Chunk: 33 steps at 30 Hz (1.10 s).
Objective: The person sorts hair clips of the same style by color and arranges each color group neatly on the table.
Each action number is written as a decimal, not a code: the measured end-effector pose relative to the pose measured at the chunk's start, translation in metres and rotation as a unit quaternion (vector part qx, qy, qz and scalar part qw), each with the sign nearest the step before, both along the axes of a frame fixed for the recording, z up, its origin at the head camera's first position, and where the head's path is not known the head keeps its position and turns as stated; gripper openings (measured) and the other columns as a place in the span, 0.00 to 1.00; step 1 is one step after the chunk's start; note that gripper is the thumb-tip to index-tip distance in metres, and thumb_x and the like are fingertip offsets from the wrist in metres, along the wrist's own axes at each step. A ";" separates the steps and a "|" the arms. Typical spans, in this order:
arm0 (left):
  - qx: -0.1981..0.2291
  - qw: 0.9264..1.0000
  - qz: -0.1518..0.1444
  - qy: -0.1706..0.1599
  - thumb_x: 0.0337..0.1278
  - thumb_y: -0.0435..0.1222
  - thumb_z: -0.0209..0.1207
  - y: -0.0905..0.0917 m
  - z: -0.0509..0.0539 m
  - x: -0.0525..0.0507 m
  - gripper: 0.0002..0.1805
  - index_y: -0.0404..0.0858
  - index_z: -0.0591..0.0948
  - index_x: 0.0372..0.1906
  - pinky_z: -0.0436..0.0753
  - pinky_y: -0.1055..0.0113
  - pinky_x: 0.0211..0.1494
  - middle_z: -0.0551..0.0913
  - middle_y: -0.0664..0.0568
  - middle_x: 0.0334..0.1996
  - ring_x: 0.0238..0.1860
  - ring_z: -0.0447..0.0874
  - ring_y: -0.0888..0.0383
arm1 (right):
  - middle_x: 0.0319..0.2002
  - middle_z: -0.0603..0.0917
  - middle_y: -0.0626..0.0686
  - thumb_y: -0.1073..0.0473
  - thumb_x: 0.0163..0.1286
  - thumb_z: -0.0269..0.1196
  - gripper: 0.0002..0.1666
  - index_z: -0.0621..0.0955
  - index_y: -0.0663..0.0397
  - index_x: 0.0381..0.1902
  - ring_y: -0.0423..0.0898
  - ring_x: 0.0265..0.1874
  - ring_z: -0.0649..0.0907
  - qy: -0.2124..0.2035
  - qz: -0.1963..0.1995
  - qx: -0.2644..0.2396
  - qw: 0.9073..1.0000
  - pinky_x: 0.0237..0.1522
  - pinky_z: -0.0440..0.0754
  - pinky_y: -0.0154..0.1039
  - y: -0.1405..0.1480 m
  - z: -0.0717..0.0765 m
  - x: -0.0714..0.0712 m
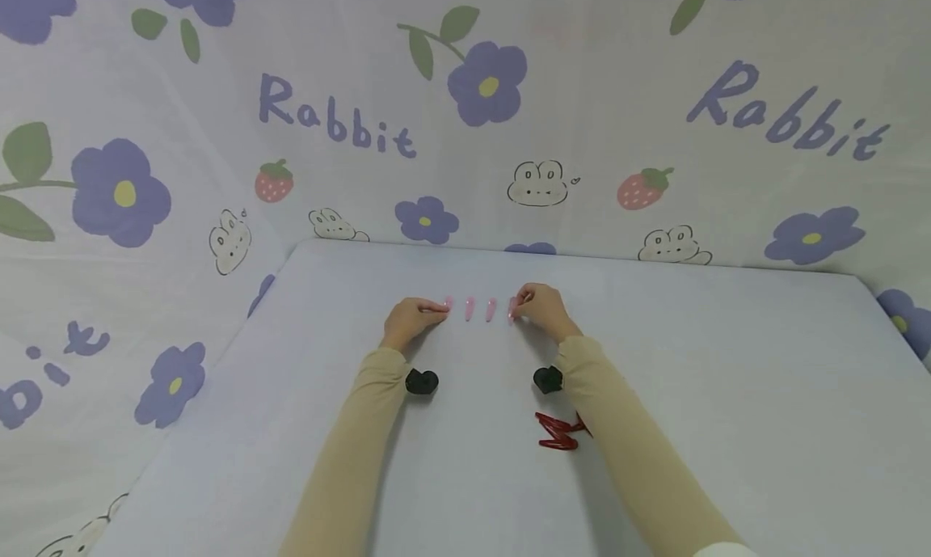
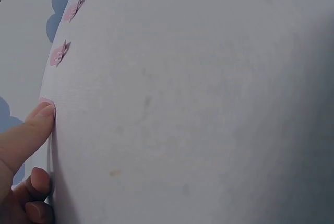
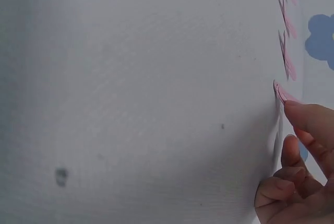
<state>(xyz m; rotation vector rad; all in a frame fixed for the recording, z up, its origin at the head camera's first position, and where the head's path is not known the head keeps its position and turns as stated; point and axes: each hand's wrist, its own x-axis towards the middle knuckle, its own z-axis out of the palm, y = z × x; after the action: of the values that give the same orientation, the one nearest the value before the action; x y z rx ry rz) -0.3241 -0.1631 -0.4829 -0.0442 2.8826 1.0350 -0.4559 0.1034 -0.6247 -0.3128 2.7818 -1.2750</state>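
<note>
Several small pink hair clips stand in a row across the white table, each pointing toward the near side. At the left end, my left hand [image 1: 410,322] pinches the outermost pink clip [image 1: 448,302] between thumb and finger; the thumb covers most of it in the left wrist view. The clip at the right end [image 3: 280,91] is held by my right hand [image 1: 545,310], thumb and fingertip on its far part, its tip lying on the table. Between the hands lie two more clips, a left one [image 1: 469,309] and a right one [image 1: 490,310], touched by neither.
A red zigzag-shaped item [image 1: 558,432] lies nearer on the table [image 1: 465,476], partly hidden by the right sleeve [image 1: 633,436]. Black rounded wrist devices show beside the left [image 1: 422,381] and right [image 1: 548,379] cuffs. A flower-printed curtain [image 1: 582,120] stands behind the table's far edge.
</note>
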 end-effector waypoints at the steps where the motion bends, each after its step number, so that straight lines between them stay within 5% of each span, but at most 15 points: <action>1: -0.001 1.000 0.000 -0.001 0.46 0.46 0.64 0.000 0.000 0.000 0.14 0.45 0.85 0.39 0.70 0.62 0.45 0.80 0.51 0.44 0.45 0.75 0.53 | 0.24 0.78 0.47 0.41 0.38 0.72 0.21 0.77 0.45 0.23 0.46 0.24 0.74 0.015 0.001 0.003 1.000 0.23 0.71 0.39 0.005 -0.028 -0.020; 2: -0.001 1.000 -0.001 -0.002 0.46 0.46 0.64 0.000 -0.001 0.000 0.14 0.45 0.85 0.40 0.70 0.62 0.45 0.80 0.51 0.44 0.45 0.75 0.53 | 0.22 0.77 0.46 0.41 0.35 0.73 0.21 0.77 0.44 0.21 0.45 0.22 0.73 0.035 0.003 0.003 0.999 0.21 0.69 0.38 0.010 -0.055 -0.038; 3: -0.002 1.000 -0.001 -0.004 0.47 0.46 0.64 0.000 -0.001 0.000 0.15 0.45 0.85 0.40 0.70 0.62 0.45 0.80 0.51 0.44 0.45 0.75 0.53 | 0.24 0.78 0.48 0.43 0.38 0.73 0.20 0.78 0.45 0.23 0.46 0.24 0.74 0.020 0.002 0.009 1.000 0.23 0.70 0.39 0.011 -0.061 -0.044; 6: -0.001 1.000 -0.004 -0.006 0.47 0.46 0.63 0.001 -0.002 0.001 0.15 0.45 0.85 0.40 0.70 0.62 0.45 0.80 0.51 0.44 0.45 0.75 0.54 | 0.22 0.78 0.49 0.54 0.42 0.72 0.13 0.77 0.49 0.21 0.45 0.22 0.73 0.024 0.008 -0.005 1.000 0.22 0.68 0.37 0.009 -0.020 -0.011; 9: 0.000 1.000 -0.011 -0.002 0.47 0.46 0.63 0.002 -0.001 0.001 0.14 0.45 0.85 0.40 0.70 0.62 0.45 0.80 0.51 0.44 0.45 0.75 0.53 | 0.25 0.78 0.51 0.53 0.44 0.72 0.14 0.78 0.53 0.23 0.46 0.25 0.73 -0.015 -0.001 -0.003 1.000 0.28 0.70 0.38 0.006 0.009 0.010; 14: -0.001 1.000 -0.016 -0.003 0.47 0.45 0.63 0.004 -0.001 0.001 0.14 0.45 0.85 0.40 0.70 0.61 0.45 0.81 0.51 0.43 0.46 0.75 0.53 | 0.27 0.78 0.52 0.53 0.45 0.72 0.16 0.80 0.56 0.26 0.48 0.30 0.74 -0.055 -0.039 0.030 0.997 0.33 0.71 0.41 0.003 0.019 0.018; 27: -0.003 1.000 -0.015 -0.004 0.48 0.45 0.63 0.004 -0.003 0.005 0.14 0.45 0.84 0.41 0.70 0.61 0.44 0.81 0.51 0.43 0.45 0.75 0.53 | 0.27 0.80 0.53 0.55 0.49 0.69 0.11 0.83 0.55 0.28 0.46 0.26 0.75 -0.063 -0.016 0.002 0.998 0.27 0.72 0.38 0.012 -0.011 0.002; 33: -0.001 1.000 -0.008 -0.001 0.48 0.45 0.63 0.000 -0.002 0.004 0.13 0.46 0.84 0.41 0.70 0.62 0.44 0.81 0.52 0.43 0.45 0.75 0.54 | 0.26 0.80 0.46 0.46 0.41 0.71 0.16 0.82 0.43 0.28 0.44 0.26 0.76 -0.070 -0.024 -0.040 0.996 0.25 0.72 0.39 0.023 -0.073 -0.041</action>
<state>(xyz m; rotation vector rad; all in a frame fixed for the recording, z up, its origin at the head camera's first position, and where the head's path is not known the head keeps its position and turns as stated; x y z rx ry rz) -0.3199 -0.1631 -0.4852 -0.0223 2.8772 1.0298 -0.4968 0.1259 -0.6978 -0.1556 2.6413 -1.3646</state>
